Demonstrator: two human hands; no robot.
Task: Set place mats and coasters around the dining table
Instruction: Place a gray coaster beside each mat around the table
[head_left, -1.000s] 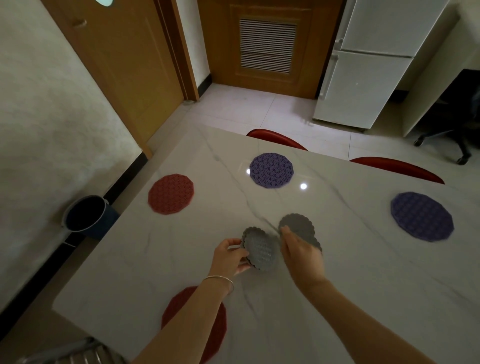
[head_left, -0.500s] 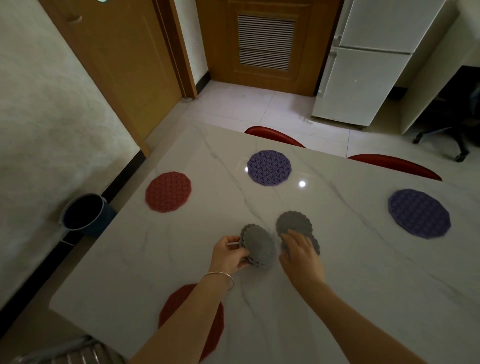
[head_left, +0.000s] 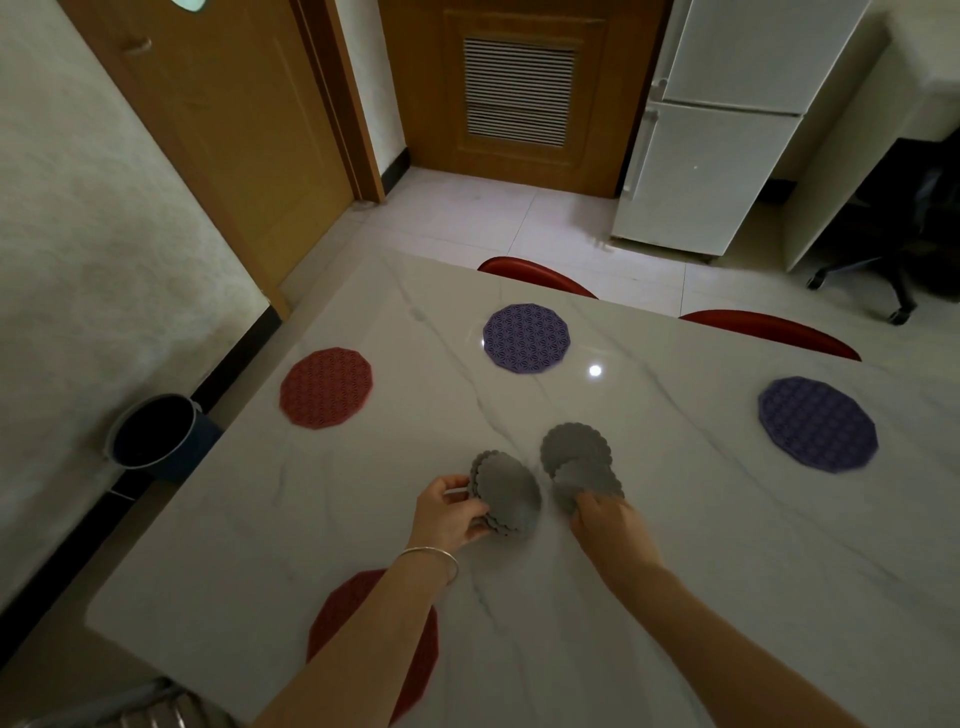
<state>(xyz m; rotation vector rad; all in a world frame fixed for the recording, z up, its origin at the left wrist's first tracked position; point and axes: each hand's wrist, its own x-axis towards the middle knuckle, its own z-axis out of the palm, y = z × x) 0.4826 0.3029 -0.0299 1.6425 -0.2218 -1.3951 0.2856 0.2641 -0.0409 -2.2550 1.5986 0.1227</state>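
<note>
1. Your left hand (head_left: 451, 512) grips a small stack of grey coasters (head_left: 506, 491) with scalloped edges, thumb on top and fingers curled beneath, holding it tilted just above the table (head_left: 675, 571). A thin silver bracelet (head_left: 434, 557) circles that wrist.
2. Your right hand (head_left: 608, 522) is beside it, its fingertips on the near edge of two overlapping grey coasters (head_left: 576, 457) that lie on the marble top (the pictures don't show whether it is pinching one or only pressing down).
3. The two groups of coasters sit near each other at the middle of the table, not touching.
4. Under your left forearm, at the near edge, lies a dark red place mat (head_left: 374, 639), partly hidden by the arm.
5. Further out to the left is a second red place mat (head_left: 326, 387), lying flat near the table's left edge.
6. At the far side lies a purple place mat (head_left: 525, 338), in front of a red chair back (head_left: 535, 274).
7. To the right is another purple place mat (head_left: 817, 423), near a second red chair back (head_left: 769, 332).
8. Beyond the table: a dark bucket (head_left: 156, 434) on the floor by the left wall, wooden doors, and a white refrigerator (head_left: 727, 124).
</note>
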